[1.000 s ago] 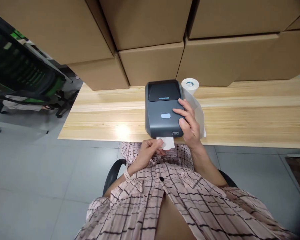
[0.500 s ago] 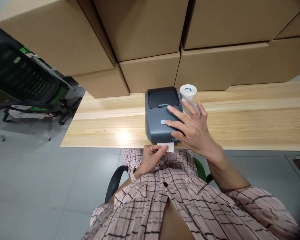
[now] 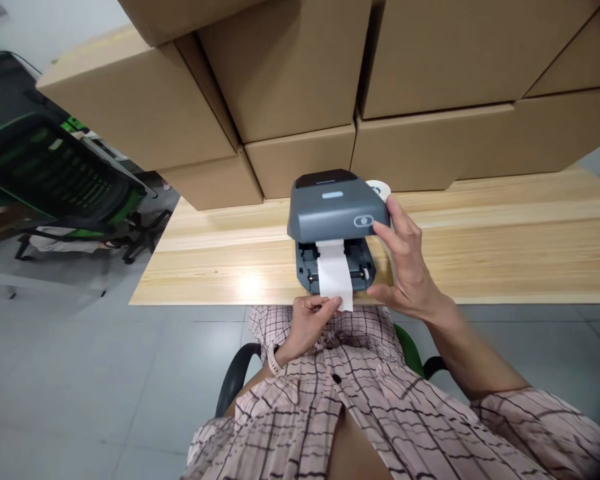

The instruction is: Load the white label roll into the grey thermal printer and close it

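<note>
A dark grey label printer (image 3: pixel 336 217) stands on the table with its lid tilted up at the front. The inside of its base (image 3: pixel 307 267) shows below. A white paper strip (image 3: pixel 335 273) runs out from under the lid and over the front edge. My left hand (image 3: pixel 313 320) pinches the strip's free end between thumb and fingers. At the printer's right side is my right hand (image 3: pixel 407 267), thumb and fingers spread apart. Its fingertips touch the lid's right front corner beside the oval button (image 3: pixel 364 221), and the thumb is near the base.
A white roll (image 3: pixel 380 189) stands behind the printer's right side, partly hidden. Stacked cardboard boxes (image 3: pixel 300 157) line the back of the wooden table (image 3: pixel 480 247). To the left on the floor is an office chair (image 3: pixel 65 180).
The printer's lid has come up at the front, and the inside now shows. My right hand has moved from the lid's top to its right side. My left hand still pinches the paper.
</note>
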A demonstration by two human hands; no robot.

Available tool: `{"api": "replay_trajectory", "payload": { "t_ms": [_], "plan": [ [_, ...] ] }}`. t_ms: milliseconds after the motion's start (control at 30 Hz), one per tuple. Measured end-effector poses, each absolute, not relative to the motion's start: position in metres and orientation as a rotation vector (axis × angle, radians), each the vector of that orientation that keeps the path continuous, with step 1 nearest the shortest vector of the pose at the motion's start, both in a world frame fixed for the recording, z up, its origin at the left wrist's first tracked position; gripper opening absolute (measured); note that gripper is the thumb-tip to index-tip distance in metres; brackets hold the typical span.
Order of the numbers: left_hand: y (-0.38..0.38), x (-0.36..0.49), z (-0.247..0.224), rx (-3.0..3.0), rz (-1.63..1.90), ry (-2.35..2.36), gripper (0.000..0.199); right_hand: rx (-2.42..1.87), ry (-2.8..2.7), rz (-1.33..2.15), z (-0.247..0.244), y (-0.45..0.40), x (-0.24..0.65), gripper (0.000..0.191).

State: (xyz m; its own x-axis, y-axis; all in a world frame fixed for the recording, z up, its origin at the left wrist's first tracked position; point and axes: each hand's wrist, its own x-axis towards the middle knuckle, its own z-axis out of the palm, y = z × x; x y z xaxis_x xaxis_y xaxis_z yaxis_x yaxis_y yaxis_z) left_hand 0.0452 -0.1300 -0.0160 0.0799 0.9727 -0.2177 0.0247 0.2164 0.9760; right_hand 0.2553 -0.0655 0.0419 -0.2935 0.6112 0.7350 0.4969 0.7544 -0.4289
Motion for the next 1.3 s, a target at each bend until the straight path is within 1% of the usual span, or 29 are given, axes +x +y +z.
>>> {"api": "replay_trajectory", "payload": {
  "t_ms": [200, 333, 533, 600, 733, 800, 900, 967, 1067, 1133, 1200, 1233, 1267, 1300],
  "plan": [
    [-0.13, 0.047, -0.015, 1.07, 0.99, 1.245, 0.039, -0.927, -1.894, 0.107, 0.079, 0.007, 0.242, 0.08],
    [-0.13, 0.046, -0.013, 1.085, 1.001, 1.233, 0.039, -0.893, -1.885, 0.064, 0.11, 0.054, 0.236, 0.071],
    [-0.13, 0.045, -0.014, 1.106, 0.979, 1.254, 0.043, -0.9, -1.865, 0.066, 0.123, 0.111, 0.232, 0.065],
    [-0.129, 0.045, -0.015, 1.099, 0.981, 1.242, 0.044, -0.942, -1.862, 0.082, 0.125, 0.125, 0.231, 0.066],
    [-0.128, 0.046, -0.016, 1.086, 0.988, 1.22, 0.043, -0.962, -1.877, 0.058, 0.131, 0.127, 0.231, 0.077],
    [-0.127, 0.048, -0.017, 1.088, 0.99, 1.212, 0.044, -0.945, -1.839, 0.012, 0.129, 0.108, 0.231, 0.075],
    [-0.128, 0.047, -0.013, 1.102, 0.98, 1.193, 0.047, -0.913, -1.896, 0.016, 0.11, 0.068, 0.23, 0.057],
    [-0.131, 0.04, -0.004, 1.195, 0.93, 1.185, 0.05, -0.893, -2.155, 0.133, 0.089, 0.046, 0.229, 0.048],
    [-0.131, 0.018, 0.017, 1.447, 0.898, 1.218, 0.048, -0.886, -2.549, 0.33, 0.059, 0.031, 0.229, 0.048],
    [-0.12, 0.004, 0.031, 1.524, 1.136, 1.328, 0.042, -0.886, -2.636, 0.356, 0.047, 0.03, 0.23, 0.049],
    [-0.098, -0.005, 0.041, 1.542, 1.499, 1.532, 0.032, -0.86, -2.658, 0.332, 0.043, 0.034, 0.231, 0.048],
    [-0.083, -0.006, 0.044, 1.559, 1.572, 1.615, 0.026, -0.838, -2.673, 0.327, 0.042, 0.037, 0.231, 0.046],
    [-0.067, -0.005, 0.046, 1.595, 1.541, 1.647, 0.024, -0.821, -2.691, 0.333, 0.043, 0.039, 0.232, 0.046],
    [-0.05, -0.003, 0.046, 1.646, 1.441, 1.642, 0.034, -0.81, -2.71, 0.348, 0.044, 0.041, 0.232, 0.045]
  ]
}}
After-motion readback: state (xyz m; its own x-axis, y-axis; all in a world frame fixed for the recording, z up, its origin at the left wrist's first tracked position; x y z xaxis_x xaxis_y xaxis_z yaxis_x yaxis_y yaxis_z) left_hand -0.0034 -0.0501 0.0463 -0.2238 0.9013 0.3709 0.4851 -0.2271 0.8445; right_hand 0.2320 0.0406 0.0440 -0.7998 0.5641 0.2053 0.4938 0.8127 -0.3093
